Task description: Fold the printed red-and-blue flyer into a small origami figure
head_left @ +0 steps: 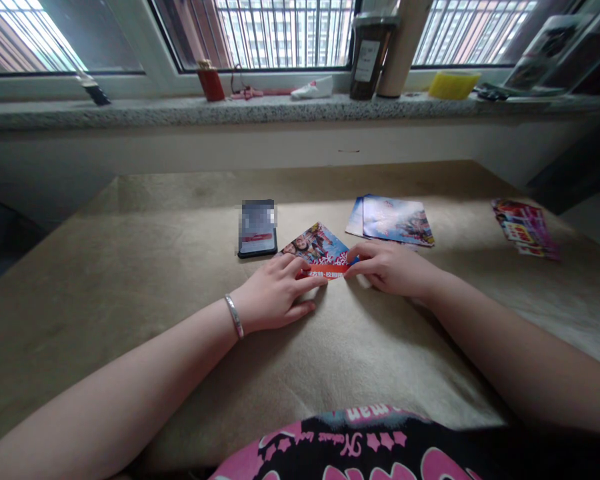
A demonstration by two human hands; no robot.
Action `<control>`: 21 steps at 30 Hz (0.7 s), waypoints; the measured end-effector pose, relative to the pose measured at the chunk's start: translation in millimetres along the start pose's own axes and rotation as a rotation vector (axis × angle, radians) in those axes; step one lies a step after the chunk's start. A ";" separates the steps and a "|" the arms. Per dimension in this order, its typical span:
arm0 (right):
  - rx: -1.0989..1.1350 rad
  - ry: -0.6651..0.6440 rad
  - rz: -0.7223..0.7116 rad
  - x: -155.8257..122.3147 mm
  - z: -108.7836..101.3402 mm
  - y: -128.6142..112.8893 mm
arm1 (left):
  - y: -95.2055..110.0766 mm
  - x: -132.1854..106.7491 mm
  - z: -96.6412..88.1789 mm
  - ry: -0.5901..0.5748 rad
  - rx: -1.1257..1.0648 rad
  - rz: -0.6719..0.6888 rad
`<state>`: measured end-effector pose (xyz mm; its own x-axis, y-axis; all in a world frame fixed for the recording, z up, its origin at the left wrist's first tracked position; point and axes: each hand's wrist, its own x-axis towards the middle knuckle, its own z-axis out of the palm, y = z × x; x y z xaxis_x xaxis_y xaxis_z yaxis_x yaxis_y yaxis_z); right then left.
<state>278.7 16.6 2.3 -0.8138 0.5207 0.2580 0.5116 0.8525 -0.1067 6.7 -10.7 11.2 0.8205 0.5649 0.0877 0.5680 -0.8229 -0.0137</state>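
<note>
A colourful printed leaflet (320, 247), folded so that it shows a pointed top, lies on the table in front of me. Across its lower part runs an orange band with white lettering. My left hand (275, 293), a silver bangle at its wrist, rests on the leaflet's left side with the fingers spread and lying flat. At the right corner, my right hand (387, 267) has its fingers drawn together on the leaflet's edge. Both hands cover parts of the leaflet's lower edge. Just beyond my left hand lies a phone (258, 228).
Several printed sheets (397, 219) lie behind my right hand. More colourful printed papers (525, 230) are at the table's right. On the windowsill (155, 113) stand a red bottle (211, 81), a dark lidded container (370, 60) and a yellow sponge-like block (453, 85).
</note>
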 end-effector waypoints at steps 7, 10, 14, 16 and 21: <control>-0.069 -0.045 0.010 -1.7 -4.4 1.3 | -0.6 -1.1 1.6 0.009 -0.012 0.003; -0.055 -0.031 0.034 -5.0 -4.7 5.3 | -1.4 -2.1 2.7 0.016 -0.022 0.003; -0.044 -0.052 0.051 -9.5 -6.8 9.6 | -2.7 -2.7 4.6 0.006 -0.007 0.009; -0.066 -0.062 0.070 -11.1 -8.1 10.8 | -3.1 -2.5 5.5 0.004 0.004 0.014; -0.105 -0.058 0.115 -14.3 -10.3 12.4 | -2.8 -2.7 6.3 0.013 0.013 0.016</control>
<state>299.6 19.3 7.2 -0.7612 0.6190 0.1934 0.6260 0.7793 -0.0301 3.3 -9.5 4.7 0.8286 0.5508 0.1005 0.5557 -0.8309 -0.0277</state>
